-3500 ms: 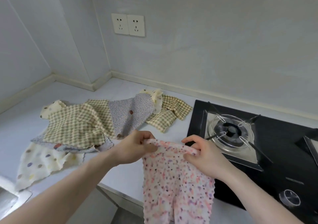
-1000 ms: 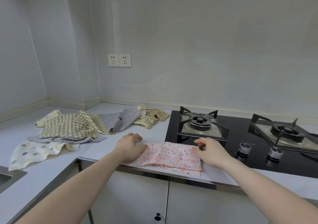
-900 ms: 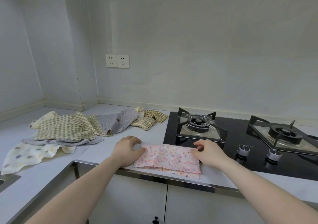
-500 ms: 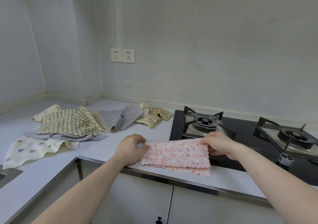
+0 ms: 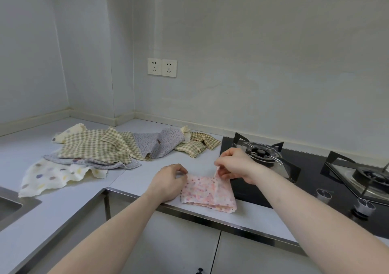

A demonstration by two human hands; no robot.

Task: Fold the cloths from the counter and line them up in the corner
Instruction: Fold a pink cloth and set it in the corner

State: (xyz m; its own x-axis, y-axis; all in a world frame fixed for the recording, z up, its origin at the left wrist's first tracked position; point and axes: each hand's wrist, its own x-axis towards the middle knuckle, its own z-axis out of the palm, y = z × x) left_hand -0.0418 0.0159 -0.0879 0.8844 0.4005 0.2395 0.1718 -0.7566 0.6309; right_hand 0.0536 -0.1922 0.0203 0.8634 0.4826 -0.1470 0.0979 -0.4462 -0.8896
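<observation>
Left hand (image 5: 168,182) pins pink speckled cloth (image 5: 207,194) at desk (image 5: 134,179) edge; right hand (image 5: 232,165) pinches raised flap, 12 o'clock. Risk: flap slips, fold skews, cloth slides off.

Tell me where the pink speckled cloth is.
The pink speckled cloth lies at the counter's front edge beside the stove, between the left hand and right hand.

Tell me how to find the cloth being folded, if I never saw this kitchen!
Start at the black stove on the right side of the counter. Just left of it, at the counter's front edge, a cloth lies between the left hand and the right hand. It is the only pink speckled one; the others, checked, grey or cream with dots, lie in a loose pile further left.
</observation>
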